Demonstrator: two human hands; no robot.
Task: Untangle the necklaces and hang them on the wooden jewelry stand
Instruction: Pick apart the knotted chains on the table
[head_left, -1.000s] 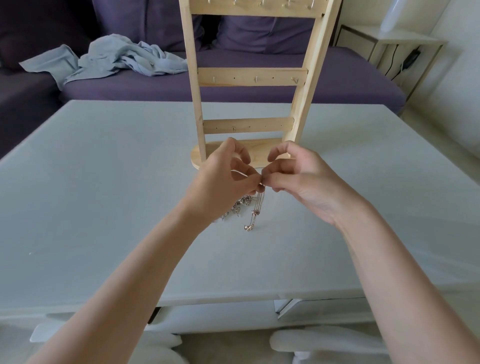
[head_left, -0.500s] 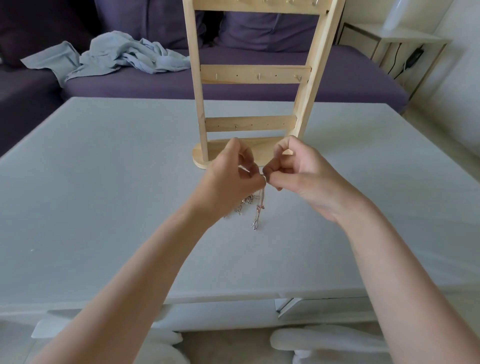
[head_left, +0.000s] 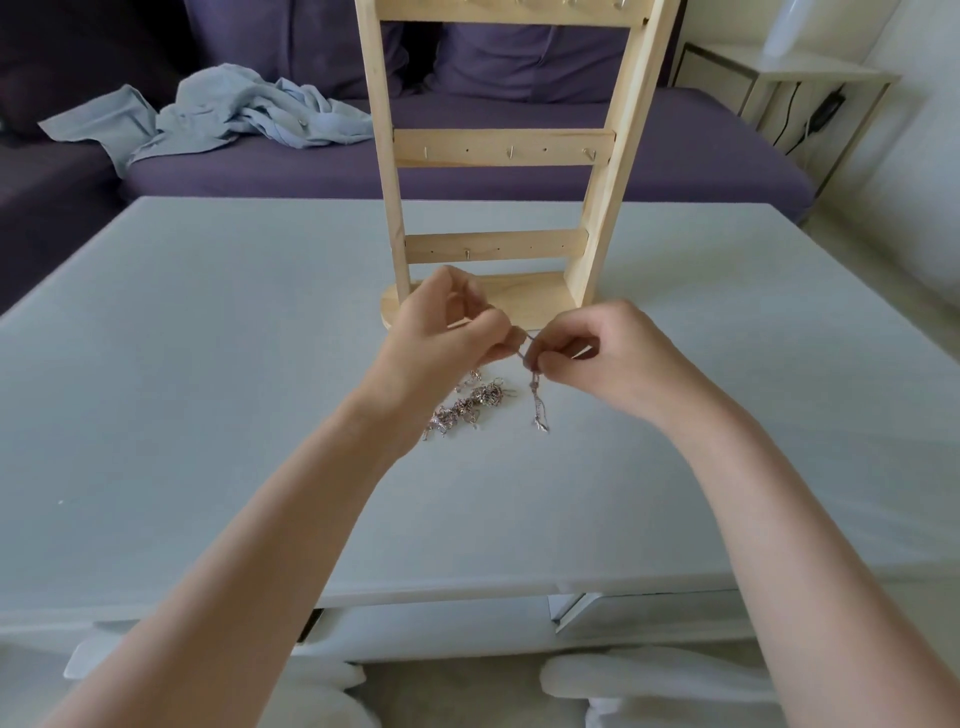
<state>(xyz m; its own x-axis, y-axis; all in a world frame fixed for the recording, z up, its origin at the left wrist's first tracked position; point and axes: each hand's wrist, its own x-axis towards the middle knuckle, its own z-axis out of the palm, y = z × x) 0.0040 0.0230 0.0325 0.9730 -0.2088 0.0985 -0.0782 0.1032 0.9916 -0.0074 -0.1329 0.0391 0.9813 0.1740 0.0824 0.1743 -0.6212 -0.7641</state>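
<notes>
No text, label, brand, number or sign can be read anywhere in the head view.
</notes>
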